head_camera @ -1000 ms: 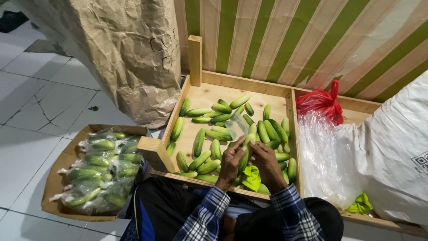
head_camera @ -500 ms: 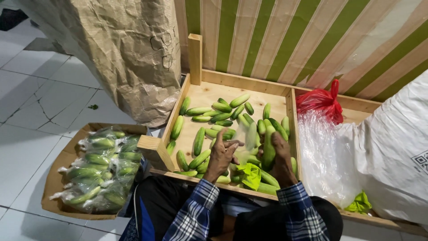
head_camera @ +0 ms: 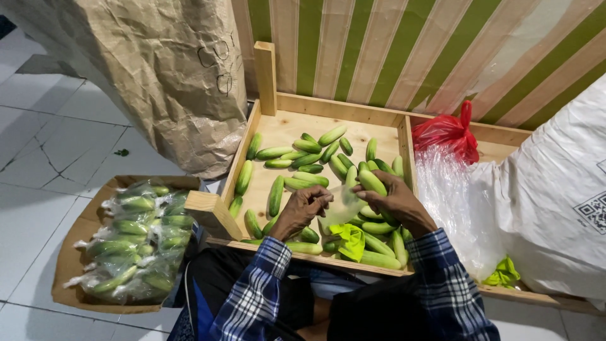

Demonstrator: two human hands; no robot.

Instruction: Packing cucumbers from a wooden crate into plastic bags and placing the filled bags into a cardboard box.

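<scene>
Sleeves: blue-and-white checked, both forearms reach forward from the bottom edge of the view.
Left hand (head_camera: 304,208): fingers curled, pinching the near edge of a thin clear bag (head_camera: 344,203).
Right hand (head_camera: 398,201): closed around a cucumber (head_camera: 372,182), its tip at the bag's mouth. A second ago both hands were pressed close over the pile working the film; half a second ago the right had a cucumber lifted. Now the bag is held open and the cucumber is at its opening.
Reading: bag appears opened and ready to take produce; filling looks barely begun.
Green wrap (head_camera: 348,239): crumpled, bright green, lying on the cucumbers just below the hands.
Wooden crate (head_camera: 270,132): pale, divided; loose cucumbers (head_camera: 297,155) scattered over the left compartment.
Cardboard tray (head_camera: 69,265): on the tiled floor at left, holds filled clear bags of cucumbers (head_camera: 136,237).
Right compartment: clear plastic sheets (head_camera: 451,202), knotted red bag (head_camera: 445,134) behind them.
White sack (head_camera: 555,196): far right, black square code patch on its side.
Brown paper sack (head_camera: 151,76): crumpled, upper left, black hand-drawn marks.
Back wall: green and cream diagonal stripes.
</scene>
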